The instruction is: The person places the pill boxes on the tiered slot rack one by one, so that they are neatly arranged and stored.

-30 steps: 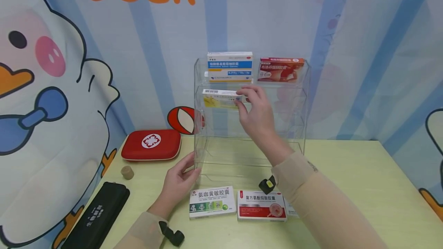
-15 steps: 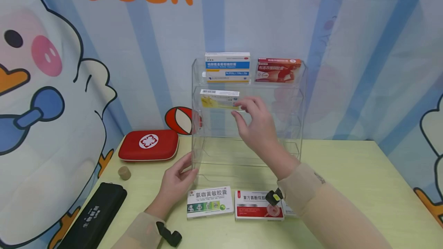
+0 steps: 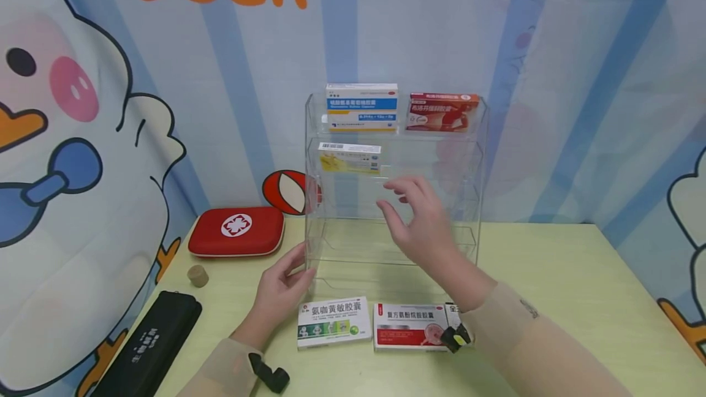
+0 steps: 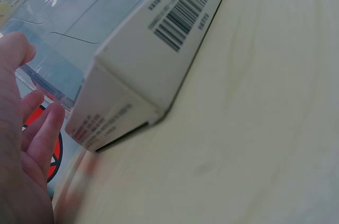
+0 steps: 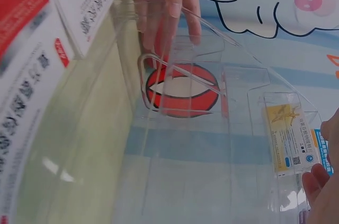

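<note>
A clear stepped display rack (image 3: 397, 241) stands on the table. My left hand (image 3: 284, 287) holds its left side edge near the bottom, thumb toward the front. My right hand (image 3: 421, 225) hovers in front of the middle tiers, thumb and fingers apart with nothing between them. Up and left of it, a white and yellow medicine box (image 3: 350, 158) sits in the second tier. On the top tier are a blue and white medicine box (image 3: 362, 108) and a red medicine box (image 3: 443, 112).
Before the rack lie a white and green medicine box (image 3: 334, 322), a red and white medicine box (image 3: 408, 326) and another box partly behind the right wrist. At left are a red first-aid case (image 3: 237, 231), a small brown cylinder (image 3: 198, 276) and a black case (image 3: 146, 345).
My right hand has let go of the white and yellow medicine box and drawn back down and to the right. The box stays in the second tier; my left hand keeps its place.
</note>
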`<state>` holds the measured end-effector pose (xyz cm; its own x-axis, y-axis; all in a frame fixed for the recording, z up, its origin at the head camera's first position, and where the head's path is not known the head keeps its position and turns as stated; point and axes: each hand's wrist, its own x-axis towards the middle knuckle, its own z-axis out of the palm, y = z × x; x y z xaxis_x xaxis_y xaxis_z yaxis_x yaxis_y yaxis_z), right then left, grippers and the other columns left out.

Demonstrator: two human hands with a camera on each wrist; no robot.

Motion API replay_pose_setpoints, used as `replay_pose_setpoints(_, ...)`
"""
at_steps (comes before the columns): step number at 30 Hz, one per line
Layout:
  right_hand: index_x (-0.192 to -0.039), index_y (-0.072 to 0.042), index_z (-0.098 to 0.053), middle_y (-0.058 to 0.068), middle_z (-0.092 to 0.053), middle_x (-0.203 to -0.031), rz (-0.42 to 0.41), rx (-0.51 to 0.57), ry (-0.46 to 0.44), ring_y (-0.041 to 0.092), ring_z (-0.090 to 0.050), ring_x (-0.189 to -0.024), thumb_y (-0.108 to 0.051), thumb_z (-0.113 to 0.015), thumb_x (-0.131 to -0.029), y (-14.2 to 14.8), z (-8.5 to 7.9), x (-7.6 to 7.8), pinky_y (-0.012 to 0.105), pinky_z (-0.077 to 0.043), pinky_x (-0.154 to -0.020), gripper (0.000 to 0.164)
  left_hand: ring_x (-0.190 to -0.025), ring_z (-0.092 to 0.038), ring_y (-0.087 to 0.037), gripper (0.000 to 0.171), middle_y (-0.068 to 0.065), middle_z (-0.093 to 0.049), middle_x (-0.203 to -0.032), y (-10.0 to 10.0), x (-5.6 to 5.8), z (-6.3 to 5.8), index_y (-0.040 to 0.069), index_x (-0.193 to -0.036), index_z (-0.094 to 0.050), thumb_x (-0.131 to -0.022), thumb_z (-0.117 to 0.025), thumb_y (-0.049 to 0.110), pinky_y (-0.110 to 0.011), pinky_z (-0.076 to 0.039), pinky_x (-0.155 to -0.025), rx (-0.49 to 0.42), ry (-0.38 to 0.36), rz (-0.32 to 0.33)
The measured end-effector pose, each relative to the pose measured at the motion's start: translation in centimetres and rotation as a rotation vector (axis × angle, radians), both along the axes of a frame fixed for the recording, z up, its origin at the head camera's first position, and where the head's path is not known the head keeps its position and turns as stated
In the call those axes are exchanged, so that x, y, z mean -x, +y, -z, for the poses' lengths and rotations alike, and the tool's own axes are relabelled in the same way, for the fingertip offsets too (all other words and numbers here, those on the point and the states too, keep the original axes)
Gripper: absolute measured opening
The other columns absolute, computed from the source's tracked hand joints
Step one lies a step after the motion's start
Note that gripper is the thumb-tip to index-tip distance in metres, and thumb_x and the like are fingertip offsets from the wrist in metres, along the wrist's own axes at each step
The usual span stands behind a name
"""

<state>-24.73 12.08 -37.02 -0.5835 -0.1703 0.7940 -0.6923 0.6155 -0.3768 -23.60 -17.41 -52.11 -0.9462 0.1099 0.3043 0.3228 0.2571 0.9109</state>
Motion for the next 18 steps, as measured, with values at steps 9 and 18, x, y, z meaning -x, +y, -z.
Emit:
replay_pose_setpoints(9, -0.12, -0.002, -0.073, 0.013, -0.073, -0.116, -0.032, -0.062, 0.073, 0.026, -0.071, -0.101, -0.006, -0.088, -0.09, 2.0, 2.5, -3.2, 0.044, -0.066, -0.084, 0.034, -0.144, -0.066, -0.033, 0.063, -0.009, -0.063, -0.161, 0.0, 0.0, 0.0, 0.021, -0.161, -0.057, -0.103, -0.076, 0.007, -0.025, -0.062, -0.107, -0.004, -0.015, -0.001)
replay_pose_setpoints(18, -0.119, -0.007, -0.073, 0.005, -0.075, -0.116, 0.0, -0.085, -0.003, 0.017, -0.071, -0.098, -0.003, -0.09, -0.086, 4.9, 3.9, -6.6, 0.026, -0.064, -0.085, 0.038, -0.144, -0.066, -0.032, 0.063, -0.006, -0.063, -0.162, -0.1, 0.1, 0.0, 0.023, -0.161, -0.057, -0.103, -0.076, 0.009, -0.029, -0.062, -0.108, -0.003, -0.044, -0.001)
